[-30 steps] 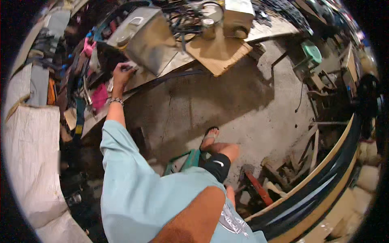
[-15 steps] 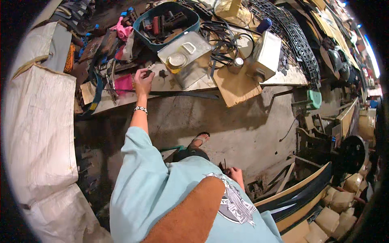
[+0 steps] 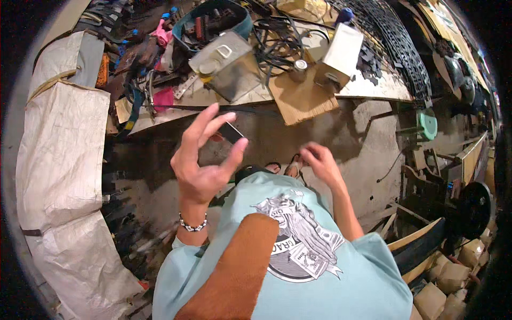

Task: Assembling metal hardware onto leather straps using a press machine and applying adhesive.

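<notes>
My left hand (image 3: pixel 205 154) is raised in front of the workbench. Its thumb and fingers pinch a small flat dark rectangular piece with a pale edge (image 3: pixel 231 132); the other fingers are spread. To its right, my right hand (image 3: pixel 320 162) hangs over the floor with its fingers drawn together. Motion blurs its fingertips, and whatever may be between them cannot be made out. A brown suede-like strip (image 3: pixel 234 266) lies across the front of my light blue shirt.
On the cluttered bench stand a metal can (image 3: pixel 229 66), a teal tub of tools (image 3: pixel 245 26), a white box-shaped container (image 3: pixel 341 50) and a wooden board (image 3: pixel 304 101). White sacking (image 3: pixel 64 149) hangs at the left. A wooden frame (image 3: pixel 421 240) and a green stool (image 3: pixel 428 124) are at the right.
My left hand has come back from the bench top toward me, now with the dark piece in its grip. My right hand has risen from beside my body to in front of it.
</notes>
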`<state>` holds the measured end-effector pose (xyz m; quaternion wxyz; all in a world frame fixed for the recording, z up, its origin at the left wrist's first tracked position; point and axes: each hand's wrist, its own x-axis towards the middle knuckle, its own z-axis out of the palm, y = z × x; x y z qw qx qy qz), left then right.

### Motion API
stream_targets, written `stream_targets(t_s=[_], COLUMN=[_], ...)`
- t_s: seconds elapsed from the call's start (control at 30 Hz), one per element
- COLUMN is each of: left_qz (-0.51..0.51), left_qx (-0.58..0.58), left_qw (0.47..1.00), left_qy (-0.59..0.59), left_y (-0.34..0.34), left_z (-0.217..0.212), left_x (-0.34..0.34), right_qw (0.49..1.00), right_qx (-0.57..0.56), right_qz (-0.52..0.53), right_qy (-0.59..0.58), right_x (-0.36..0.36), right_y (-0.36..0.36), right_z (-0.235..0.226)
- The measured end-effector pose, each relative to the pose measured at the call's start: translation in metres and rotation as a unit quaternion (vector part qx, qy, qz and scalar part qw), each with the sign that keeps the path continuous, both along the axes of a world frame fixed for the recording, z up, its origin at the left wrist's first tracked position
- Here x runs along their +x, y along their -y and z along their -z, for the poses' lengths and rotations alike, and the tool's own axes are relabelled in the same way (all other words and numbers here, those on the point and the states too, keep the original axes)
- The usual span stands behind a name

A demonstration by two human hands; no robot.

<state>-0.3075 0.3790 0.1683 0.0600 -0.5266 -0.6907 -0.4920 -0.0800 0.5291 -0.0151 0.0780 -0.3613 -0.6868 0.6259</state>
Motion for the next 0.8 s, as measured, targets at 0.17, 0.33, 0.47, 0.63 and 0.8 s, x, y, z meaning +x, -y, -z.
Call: stream_targets(t_s=[0.17,0.33,0.47,0.63,0.8], left_qz=[0.062,0.113,0.143,0.140,0.147], left_qx=[-0.009,-0.080,-0.151,-0.230,-0.234], left_qw=[0.998,0.990,0.978,0.963,0.961], left_qy=[0.012,-0.007,-0.028,-0.021,-0.021], left_y=[-0.032,-0.060,-0.073,-0.089,-0.099], left_z=[-0.009,-0.010,-0.014,-0.015,-0.017], left_x=[0.055,0.089,0.108,0.128,0.137], right_qw=[0.978,0.938,0.879,0.794,0.760], right_qx=[-0.127,-0.251,-0.377,-0.493,-0.517], right_qz=[-0.014,-0.055,-0.070,-0.101,-0.115], right_qy=[-0.165,-0.231,-0.282,-0.341,-0.376], right_x=[-0.012,0.008,0.023,0.037,0.046], right_y=[-0.026,-0.035,-0.038,-0.044,-0.048], right_z=[-0.089,-0.125,-0.117,-0.110,-0.099])
